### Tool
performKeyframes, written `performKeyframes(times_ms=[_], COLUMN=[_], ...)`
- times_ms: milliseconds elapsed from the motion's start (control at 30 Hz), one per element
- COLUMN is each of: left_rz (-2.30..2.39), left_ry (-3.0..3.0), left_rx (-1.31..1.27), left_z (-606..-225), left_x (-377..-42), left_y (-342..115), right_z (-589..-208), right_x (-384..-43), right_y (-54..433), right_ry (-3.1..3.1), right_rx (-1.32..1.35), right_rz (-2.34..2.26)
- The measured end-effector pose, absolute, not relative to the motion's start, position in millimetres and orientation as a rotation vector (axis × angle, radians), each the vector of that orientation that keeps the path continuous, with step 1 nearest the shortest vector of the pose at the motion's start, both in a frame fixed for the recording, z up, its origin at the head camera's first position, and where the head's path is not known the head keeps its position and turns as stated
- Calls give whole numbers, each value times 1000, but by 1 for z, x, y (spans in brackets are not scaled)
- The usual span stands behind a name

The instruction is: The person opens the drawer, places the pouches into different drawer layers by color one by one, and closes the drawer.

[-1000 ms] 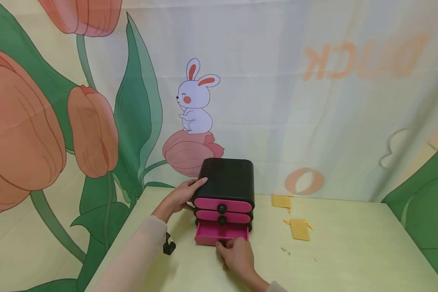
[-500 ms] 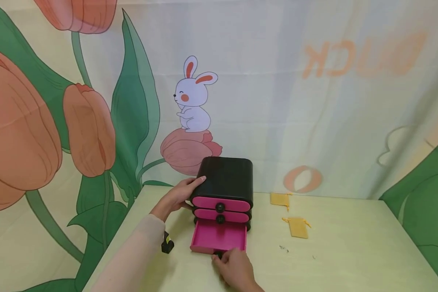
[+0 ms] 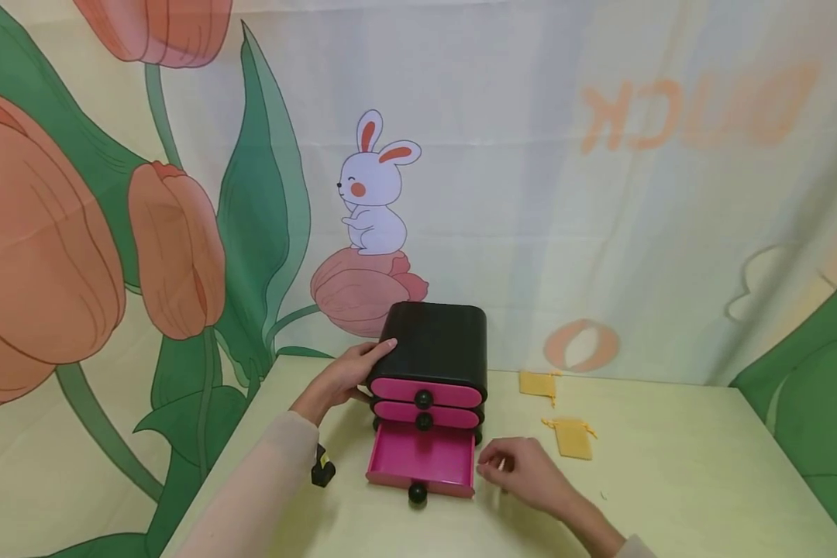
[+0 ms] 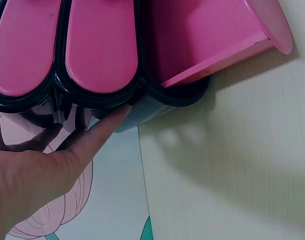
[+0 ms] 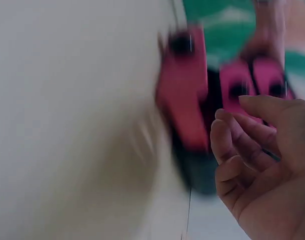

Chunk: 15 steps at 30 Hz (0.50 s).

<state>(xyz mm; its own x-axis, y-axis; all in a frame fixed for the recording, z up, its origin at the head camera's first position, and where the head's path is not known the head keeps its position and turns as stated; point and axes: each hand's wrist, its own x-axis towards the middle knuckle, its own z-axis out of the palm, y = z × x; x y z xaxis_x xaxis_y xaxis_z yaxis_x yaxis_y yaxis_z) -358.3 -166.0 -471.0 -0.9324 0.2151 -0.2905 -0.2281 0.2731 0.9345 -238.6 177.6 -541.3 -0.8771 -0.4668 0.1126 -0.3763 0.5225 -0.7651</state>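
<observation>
A small black drawer unit (image 3: 435, 341) with three pink drawers stands on the table. Its bottom drawer (image 3: 421, 453) is pulled well out and bare inside, with a round black knob (image 3: 417, 493) on its front. The upper two drawers are closed. My left hand (image 3: 345, 376) holds the unit's left side, thumb on the top edge; in the left wrist view the fingers (image 4: 100, 132) lie against the side wall. My right hand (image 3: 526, 473) hovers just right of the pulled-out drawer. Its fingers are loosely bent with nothing between them, as the right wrist view also shows.
Two small yellow drawstring pouches (image 3: 573, 439) (image 3: 537, 384) lie right of the unit. A small black object with a yellow mark (image 3: 323, 466) sits by the left forearm. A printed curtain (image 3: 502, 194) hangs behind the table (image 3: 669, 465).
The bottom drawer has slid further out toward me. My right hand has let go of its knob and moved right. The left hand stays on the unit.
</observation>
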Motion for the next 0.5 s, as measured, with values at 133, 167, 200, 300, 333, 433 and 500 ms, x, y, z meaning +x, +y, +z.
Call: performKeyframes(times_ms=[133,167,200,300,333,433,500], left_rz=[1695,1694,1691,1684,1681,1672,1667], left_ry=[2195,2197,2199,2206,2209,2215,2212], left_rx=[-15,-18,-18,-17,-14,-10,-10], left_z=[-473,-473,-473,-472,-472,-470,-469], left_x=[-359,-359,-359,-359,-359,-358,-357], left_y=[-166,-166,-166,-166,-166,-166,-166], right_z=[-547,-550,-552,-559,-562,-570,-575], right_x=[-264,-268,-273,-283,-286,-294,-298], right_y=[237,250,262,292,299,314,320], right_ry=[2878,2939,2984,3092,3119,3175,3172], right_rx=[-610,-573,-531,-438,-421,-367,-334], right_rz=[-1215,-1188,-1161,-1074,-1045,-951,-916])
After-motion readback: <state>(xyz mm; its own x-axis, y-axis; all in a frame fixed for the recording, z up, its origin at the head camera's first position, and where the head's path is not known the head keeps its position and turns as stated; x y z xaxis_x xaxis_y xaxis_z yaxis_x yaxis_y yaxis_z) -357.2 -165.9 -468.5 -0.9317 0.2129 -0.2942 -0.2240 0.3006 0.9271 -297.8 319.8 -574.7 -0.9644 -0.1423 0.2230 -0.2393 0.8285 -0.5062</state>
